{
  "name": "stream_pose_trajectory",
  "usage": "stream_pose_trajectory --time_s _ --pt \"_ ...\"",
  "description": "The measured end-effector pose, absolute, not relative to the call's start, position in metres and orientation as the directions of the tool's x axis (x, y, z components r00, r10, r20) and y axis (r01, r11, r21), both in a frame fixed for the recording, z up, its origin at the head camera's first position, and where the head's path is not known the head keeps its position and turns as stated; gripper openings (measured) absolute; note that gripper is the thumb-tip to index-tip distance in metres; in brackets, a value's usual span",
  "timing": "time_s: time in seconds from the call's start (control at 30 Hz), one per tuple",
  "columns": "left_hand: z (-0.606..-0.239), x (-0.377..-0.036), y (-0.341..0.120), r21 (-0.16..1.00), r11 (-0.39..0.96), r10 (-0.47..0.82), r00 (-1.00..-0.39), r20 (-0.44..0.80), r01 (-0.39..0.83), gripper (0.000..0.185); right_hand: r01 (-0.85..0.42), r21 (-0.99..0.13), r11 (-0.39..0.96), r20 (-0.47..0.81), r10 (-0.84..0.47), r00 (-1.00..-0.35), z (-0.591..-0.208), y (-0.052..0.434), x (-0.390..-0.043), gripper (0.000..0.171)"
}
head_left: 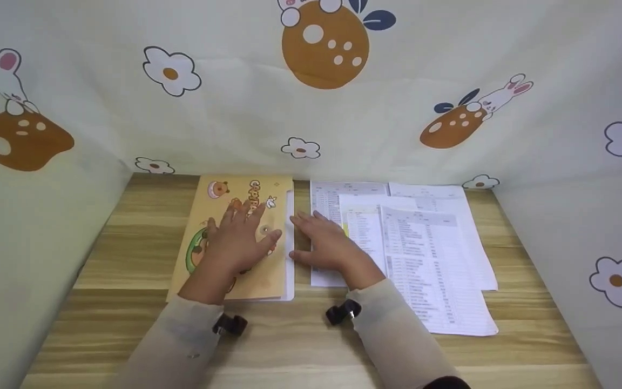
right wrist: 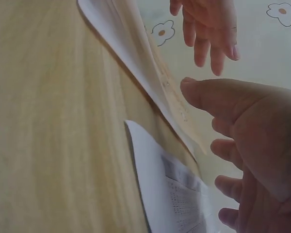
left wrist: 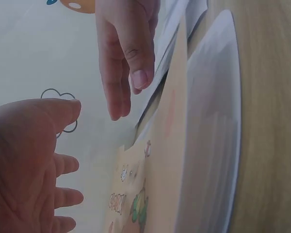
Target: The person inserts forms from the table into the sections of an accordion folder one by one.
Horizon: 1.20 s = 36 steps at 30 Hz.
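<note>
Two flat hands on folder and papers.
Left hand spread on folder, sheets inside; right hand flat on papers, holding nothing.

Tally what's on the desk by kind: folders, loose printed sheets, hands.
Folders: 1, the orange cartoon folder
Printed sheets: about 4, overlapping, exact number unclear
Hands: 2, left hand on the folder, right hand on the sheets
Total: about 7
</note>
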<state>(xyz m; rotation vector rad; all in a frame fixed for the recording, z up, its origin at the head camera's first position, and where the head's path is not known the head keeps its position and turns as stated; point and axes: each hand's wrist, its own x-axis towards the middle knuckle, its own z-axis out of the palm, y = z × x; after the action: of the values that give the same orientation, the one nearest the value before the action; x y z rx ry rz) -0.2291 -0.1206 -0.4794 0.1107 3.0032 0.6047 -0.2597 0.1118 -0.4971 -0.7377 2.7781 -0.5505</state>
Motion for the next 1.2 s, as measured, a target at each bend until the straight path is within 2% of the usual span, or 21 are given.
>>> stream_pose_trajectory --time_s 0.3,0.67,0.93,1.2 --pt "-0.484 -0.229 -0.122 0.395 0.915 0.109 -0.993 -0.051 0.08 0.085 -0.448 -0.408 0.795 -0.145 -0.541 -0.828 -0.504 0.113 -0.258 0.084" --pt "-0.491 -0.232 -0.113 0.41 0.906 0.165 -0.979 -0.118 0.104 0.088 -0.439 -0.379 0.815 -0.194 -0.533 -0.823 -0.503 0.114 -0.255 0.076" --pt "-0.496 -0.238 -0.097 0.456 0.882 0.19 -0.975 -0.112 0.119 0.087 -0.452 -0.381 0.807 -0.181 -0.544 -0.819 -0.503 0.115 -0.255 0.075" --pt "-0.494 -0.249 -0.086 0.48 0.872 0.159 -0.982 -0.103 0.091 0.086 -0.48 -0.384 0.789 -0.158 -0.568 -0.808 -0.506 0.115 -0.255 0.074"
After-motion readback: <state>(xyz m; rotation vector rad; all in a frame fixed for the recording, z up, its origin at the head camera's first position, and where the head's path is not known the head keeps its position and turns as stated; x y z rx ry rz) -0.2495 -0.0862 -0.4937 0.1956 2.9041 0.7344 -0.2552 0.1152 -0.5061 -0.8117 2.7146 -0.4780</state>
